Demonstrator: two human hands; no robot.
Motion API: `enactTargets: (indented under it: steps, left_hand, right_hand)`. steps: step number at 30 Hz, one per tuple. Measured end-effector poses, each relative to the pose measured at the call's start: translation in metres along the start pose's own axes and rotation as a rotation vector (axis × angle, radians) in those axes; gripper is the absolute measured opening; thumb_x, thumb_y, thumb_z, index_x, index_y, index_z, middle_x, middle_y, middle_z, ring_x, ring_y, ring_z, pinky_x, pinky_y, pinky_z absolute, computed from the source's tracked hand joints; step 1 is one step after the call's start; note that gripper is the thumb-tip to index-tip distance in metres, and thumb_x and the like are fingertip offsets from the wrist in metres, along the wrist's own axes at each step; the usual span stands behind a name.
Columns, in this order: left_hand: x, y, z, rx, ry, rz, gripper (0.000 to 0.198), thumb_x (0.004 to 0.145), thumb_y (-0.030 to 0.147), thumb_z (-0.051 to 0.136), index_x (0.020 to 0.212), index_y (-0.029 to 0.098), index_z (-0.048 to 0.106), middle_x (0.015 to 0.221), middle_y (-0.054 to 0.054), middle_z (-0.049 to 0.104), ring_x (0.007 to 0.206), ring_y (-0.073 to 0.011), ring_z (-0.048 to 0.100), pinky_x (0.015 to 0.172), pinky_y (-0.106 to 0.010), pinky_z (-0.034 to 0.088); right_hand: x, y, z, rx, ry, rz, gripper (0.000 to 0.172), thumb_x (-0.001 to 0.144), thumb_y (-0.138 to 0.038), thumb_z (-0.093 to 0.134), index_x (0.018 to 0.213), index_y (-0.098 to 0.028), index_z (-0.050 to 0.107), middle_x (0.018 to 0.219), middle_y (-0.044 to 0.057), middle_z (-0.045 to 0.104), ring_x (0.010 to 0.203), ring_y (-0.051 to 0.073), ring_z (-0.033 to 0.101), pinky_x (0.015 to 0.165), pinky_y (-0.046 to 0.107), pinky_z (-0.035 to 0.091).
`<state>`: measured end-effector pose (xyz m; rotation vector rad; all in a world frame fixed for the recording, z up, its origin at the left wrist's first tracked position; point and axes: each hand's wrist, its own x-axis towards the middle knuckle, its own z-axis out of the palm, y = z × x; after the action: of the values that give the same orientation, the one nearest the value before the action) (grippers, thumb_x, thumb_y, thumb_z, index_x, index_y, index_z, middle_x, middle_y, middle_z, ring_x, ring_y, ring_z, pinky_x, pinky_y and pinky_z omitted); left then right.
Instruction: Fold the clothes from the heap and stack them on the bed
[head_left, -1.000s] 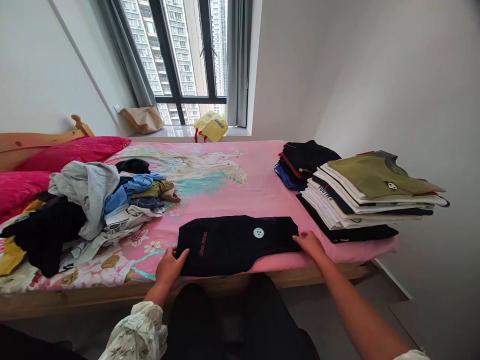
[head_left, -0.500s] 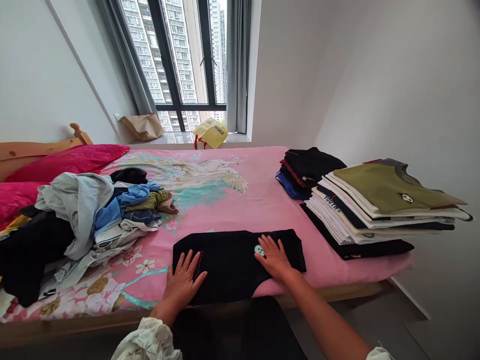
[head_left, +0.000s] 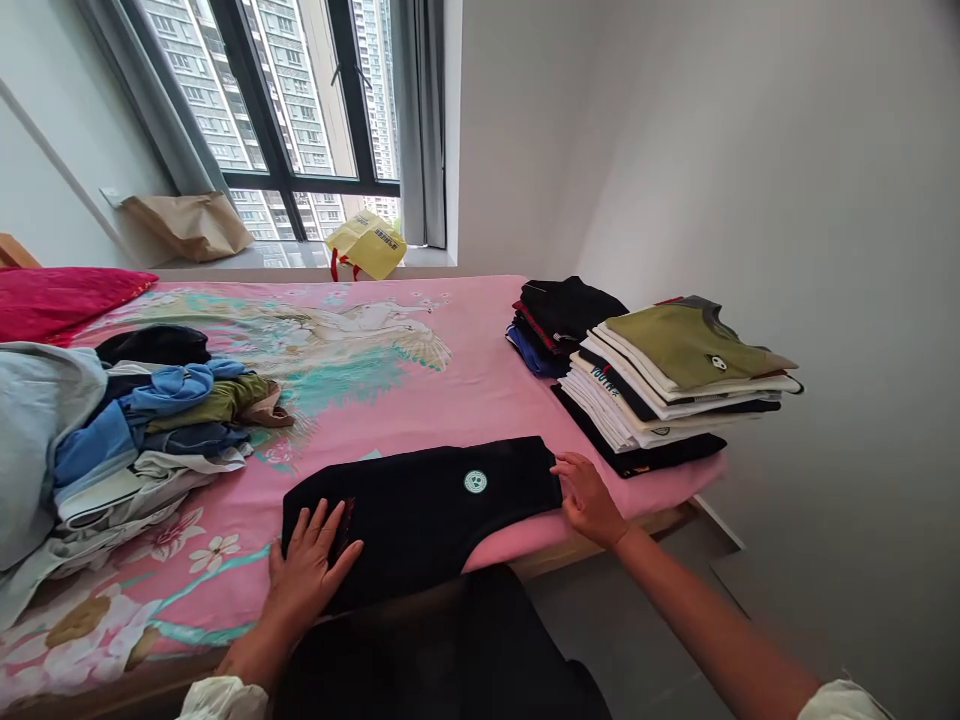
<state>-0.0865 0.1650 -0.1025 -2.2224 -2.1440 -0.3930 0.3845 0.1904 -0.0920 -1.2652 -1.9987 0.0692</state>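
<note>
A black garment [head_left: 427, 510] with a small round green-and-white badge lies flat near the front edge of the bed, part of it hanging over the edge. My left hand [head_left: 306, 570] lies flat on its left end, fingers spread. At the garment's right edge rests my right hand [head_left: 589, 497], fingers bent against the cloth, nothing seen held in them. A stack of folded shirts [head_left: 660, 385] with an olive one on top stands just right of that hand.
A loose heap of unfolded clothes [head_left: 127, 430] covers the left of the pink bedsheet [head_left: 420, 380]. A second dark folded pile [head_left: 559, 320] sits behind the stack. A yellow bag [head_left: 367, 245] and a brown paper bag [head_left: 187, 225] rest on the window ledge. A grey wall stands close on the right.
My right hand slid from the badge in the garment's middle out to its right edge. My left hand stayed on the left end. The view swung to the right.
</note>
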Motion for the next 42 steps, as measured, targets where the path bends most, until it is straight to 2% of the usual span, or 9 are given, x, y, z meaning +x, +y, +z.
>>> enactTargets:
  steps: [4,8,12,17,23,28,32,37,42]
  left_hand:
    - [-0.027,-0.022,-0.018,-0.062,0.214,0.283,0.061,0.082,0.046,0.05,0.137,0.021,0.041,0.148,-0.012,0.038,0.14,-0.0304,0.025,0.112,-0.057,0.012]
    - [-0.053,-0.066,-0.012,0.044,0.194,0.53,0.052,0.077,0.026,0.056,0.128,0.03,0.049,0.133,-0.007,0.057,0.126,-0.0266,0.048,0.114,-0.051,0.014]
    - [-0.059,-0.089,0.012,0.084,0.127,0.477,0.047,0.077,0.021,0.054,0.124,0.029,0.052,0.13,-0.006,0.059,0.121,-0.0243,0.054,0.112,-0.047,0.024]
    - [-0.059,-0.083,0.017,0.026,0.083,0.367,0.045,0.076,0.024,0.055,0.121,0.026,0.056,0.131,-0.007,0.059,0.123,-0.0262,0.052,0.109,-0.05,0.03]
    - [-0.03,-0.088,-0.05,-0.137,0.014,0.36,0.026,0.083,0.029,0.048,0.101,0.03,0.066,0.106,0.0,0.072,0.103,-0.0197,0.064,0.099,-0.037,0.045]
    - [-0.012,-0.07,-0.097,-0.139,0.023,0.351,0.024,0.083,0.026,0.046,0.097,0.025,0.065,0.098,-0.003,0.071,0.095,-0.0197,0.064,0.089,-0.034,0.048]
    - [-0.048,-0.053,-0.073,-0.084,-0.154,0.484,0.028,0.08,0.017,0.048,0.101,0.024,0.065,0.109,-0.006,0.068,0.104,-0.0206,0.06,0.099,-0.039,0.042]
    - [-0.091,-0.042,-0.029,-0.08,0.006,0.295,0.032,0.082,0.027,0.053,0.113,0.021,0.059,0.128,-0.012,0.057,0.122,-0.0259,0.049,0.105,-0.044,0.037]
    - [-0.081,-0.028,-0.023,-0.07,0.041,0.2,0.031,0.074,0.021,0.059,0.105,0.022,0.062,0.114,-0.011,0.06,0.11,-0.0281,0.054,0.096,-0.045,0.043]
  right_hand:
    - [-0.03,0.013,-0.007,-0.149,-0.152,-0.205,0.058,0.072,0.0,0.041,0.126,-0.021,0.05,0.136,0.011,0.044,0.131,0.025,0.036,0.106,0.05,0.036]
    - [-0.021,0.025,0.002,-0.219,-0.239,-0.205,0.056,0.078,-0.003,0.04,0.128,-0.023,0.053,0.139,0.01,0.045,0.133,0.025,0.034,0.107,0.051,0.033]
    - [0.001,0.027,0.014,-0.231,-0.303,-0.169,0.058,0.07,-0.001,0.043,0.121,-0.023,0.059,0.138,0.008,0.048,0.132,0.026,0.034,0.108,0.051,0.029]
    - [0.007,0.021,0.026,-0.151,-0.262,-0.031,0.049,0.062,-0.006,0.048,0.106,-0.02,0.065,0.129,0.007,0.056,0.127,0.026,0.039,0.106,0.047,0.031]
    - [0.04,-0.01,0.0,0.121,0.05,0.1,0.021,0.068,-0.019,0.049,0.085,-0.021,0.062,0.094,0.006,0.065,0.103,0.026,0.055,0.092,0.043,0.042]
    - [0.07,-0.028,-0.028,0.235,-0.019,0.261,0.019,0.077,-0.027,0.045,0.088,-0.02,0.059,0.076,0.001,0.061,0.072,0.018,0.058,0.07,0.031,0.047]
    - [0.049,-0.007,-0.027,0.115,-0.1,0.04,0.028,0.069,-0.018,0.048,0.093,-0.021,0.061,0.094,0.005,0.064,0.093,0.022,0.058,0.088,0.036,0.045]
    - [0.009,0.02,-0.018,0.017,-0.138,-0.118,0.043,0.063,-0.008,0.043,0.098,-0.023,0.063,0.104,0.006,0.064,0.105,0.023,0.056,0.098,0.044,0.041]
    - [-0.001,0.025,-0.01,-0.016,-0.067,-0.124,0.045,0.062,-0.007,0.042,0.1,-0.023,0.062,0.109,0.006,0.062,0.108,0.024,0.054,0.099,0.045,0.04]
